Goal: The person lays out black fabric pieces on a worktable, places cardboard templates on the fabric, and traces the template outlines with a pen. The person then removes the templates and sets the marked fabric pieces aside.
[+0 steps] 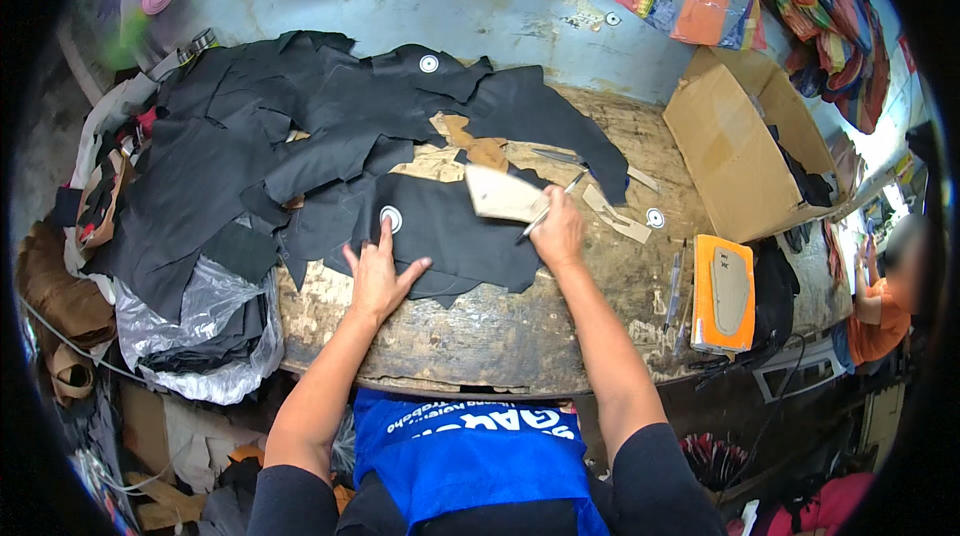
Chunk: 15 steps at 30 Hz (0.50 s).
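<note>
My left hand (378,274) lies with fingers spread on a piece of black leather-like material (440,236). Its index fingertip touches a white round disc with dark rings (393,223). Closed, my right hand (560,231) grips a slim pen-like marking tool (530,227) slanting between the fingers. A pale, flat pattern piece (500,194), slightly blurred, also appears pinched in that hand, raised at a tilt over the black material. More black pieces (330,116) overlap across the table's left and far side. Tan scraps (480,148) show between them.
Cut pale templates (615,216) and another ringed disc (655,219) lie to the right on the worn wooden table (600,306). An orange pad with a template (722,293) and a cardboard box (735,151) stand further right. Plastic-wrapped material (215,331) sits left. A person (885,296) is at far right.
</note>
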Each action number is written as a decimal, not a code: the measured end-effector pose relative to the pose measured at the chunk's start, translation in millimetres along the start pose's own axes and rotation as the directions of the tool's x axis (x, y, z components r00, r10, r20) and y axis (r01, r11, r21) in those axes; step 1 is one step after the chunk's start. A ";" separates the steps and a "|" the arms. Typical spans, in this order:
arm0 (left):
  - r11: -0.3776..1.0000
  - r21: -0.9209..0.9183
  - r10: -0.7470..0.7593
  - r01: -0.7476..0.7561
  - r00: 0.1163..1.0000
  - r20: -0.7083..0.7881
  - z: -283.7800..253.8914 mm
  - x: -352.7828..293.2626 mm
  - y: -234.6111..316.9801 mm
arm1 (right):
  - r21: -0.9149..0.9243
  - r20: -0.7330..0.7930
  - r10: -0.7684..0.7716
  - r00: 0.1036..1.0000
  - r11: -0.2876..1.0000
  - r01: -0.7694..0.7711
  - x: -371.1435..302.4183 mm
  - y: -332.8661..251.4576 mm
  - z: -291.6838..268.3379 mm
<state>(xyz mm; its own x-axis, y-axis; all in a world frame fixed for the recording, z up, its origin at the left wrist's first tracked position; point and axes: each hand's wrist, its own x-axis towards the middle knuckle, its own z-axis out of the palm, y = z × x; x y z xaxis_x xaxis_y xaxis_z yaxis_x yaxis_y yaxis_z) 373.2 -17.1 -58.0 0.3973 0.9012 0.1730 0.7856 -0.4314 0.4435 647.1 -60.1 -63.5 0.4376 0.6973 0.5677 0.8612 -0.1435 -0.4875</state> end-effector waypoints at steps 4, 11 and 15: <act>0.897 -0.313 0.159 -0.313 0.888 -0.432 -15.0 -19.7 0.5 | 0.565 0.012 0.264 0.964 0.794 -0.224 8.7 -5.4 -30.0; 0.874 -0.479 -0.037 -0.084 0.970 -0.239 -34.4 -135.3 14.9 | 0.656 0.282 0.309 0.908 0.628 -0.418 -30.9 -8.3 -76.1; 0.825 -0.476 -0.264 0.303 0.953 0.149 -62.3 -164.8 12.3 | 0.547 0.356 0.527 0.772 0.553 -0.629 -48.5 9.2 -85.2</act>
<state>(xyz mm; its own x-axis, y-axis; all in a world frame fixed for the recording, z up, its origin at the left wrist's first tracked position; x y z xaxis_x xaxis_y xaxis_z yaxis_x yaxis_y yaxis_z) 287.8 -168.4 -26.2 0.2416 0.9668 -0.0836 0.5430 -0.0633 0.8373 655.8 -155.1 -39.0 0.6994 0.7126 -0.0545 0.0594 -0.1340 -0.9892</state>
